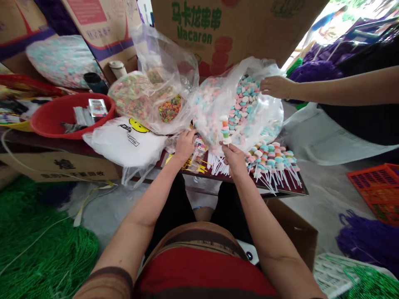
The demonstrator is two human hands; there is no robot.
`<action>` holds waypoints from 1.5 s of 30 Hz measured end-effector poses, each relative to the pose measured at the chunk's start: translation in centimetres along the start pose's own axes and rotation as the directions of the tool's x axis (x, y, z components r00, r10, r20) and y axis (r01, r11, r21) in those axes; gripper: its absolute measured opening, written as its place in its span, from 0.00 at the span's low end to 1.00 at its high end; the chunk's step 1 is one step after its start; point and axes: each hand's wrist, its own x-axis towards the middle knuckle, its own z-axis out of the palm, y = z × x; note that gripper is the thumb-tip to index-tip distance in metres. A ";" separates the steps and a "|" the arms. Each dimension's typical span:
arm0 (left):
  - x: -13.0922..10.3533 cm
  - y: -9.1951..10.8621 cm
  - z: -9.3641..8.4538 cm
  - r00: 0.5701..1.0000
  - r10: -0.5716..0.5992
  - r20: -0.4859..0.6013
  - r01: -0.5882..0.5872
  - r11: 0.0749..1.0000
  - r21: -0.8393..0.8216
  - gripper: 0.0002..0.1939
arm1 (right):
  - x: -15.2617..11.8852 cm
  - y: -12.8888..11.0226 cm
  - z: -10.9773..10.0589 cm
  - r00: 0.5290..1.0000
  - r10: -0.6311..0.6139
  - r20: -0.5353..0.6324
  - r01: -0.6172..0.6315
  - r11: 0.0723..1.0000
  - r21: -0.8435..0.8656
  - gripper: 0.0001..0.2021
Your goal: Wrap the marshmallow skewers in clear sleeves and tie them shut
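Upright in my right hand (233, 158) is a candy skewer (225, 129), its soft pieces white, orange, blue and green on a white stick; the fingers pinch its lower end. My left hand (186, 145) rests at small clear plastic packets (199, 146) near the table's front, fingers curled downward; whether they grip a packet is hidden. Yellow twist ties (195, 166) lie just below it. White sticks (219, 165) are bunched between my hands. To the right, finished-looking skewers (272, 158) lie piled with sticks toward me. Behind stands an open bag of pastel candies (241, 104).
Another person's hand (276, 86) touches the candy bag from the right. A bag of colourful gummies (170, 109), a white plastic bag (127, 143) and a red basin (67, 114) stand left. A Macaron carton (199, 33) rises behind. Green cord (40, 232) heaps on the floor.
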 end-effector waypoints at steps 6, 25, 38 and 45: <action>-3.9 1.8 0.5 0.983 -0.020 0.183 -0.006 0.990 0.142 0.25 | -0.7 0.4 -0.3 0.999 0.017 0.051 -0.024 0.991 0.128 0.15; -4.0 1.0 1.4 0.986 0.165 0.004 -0.165 0.986 -0.023 0.11 | -1.8 0.7 -1.0 0.982 0.166 0.096 -0.176 0.978 0.115 0.22; -6.5 3.5 -1.2 0.998 0.043 -0.042 -0.060 0.822 -0.567 0.16 | -3.0 -0.3 -1.2 0.947 0.206 0.248 -0.245 0.960 0.138 0.25; -7.2 4.7 -2.2 0.946 -0.066 0.319 0.321 0.350 -0.880 0.19 | -4.3 -0.5 -1.5 0.965 0.154 0.211 -0.184 0.974 0.130 0.22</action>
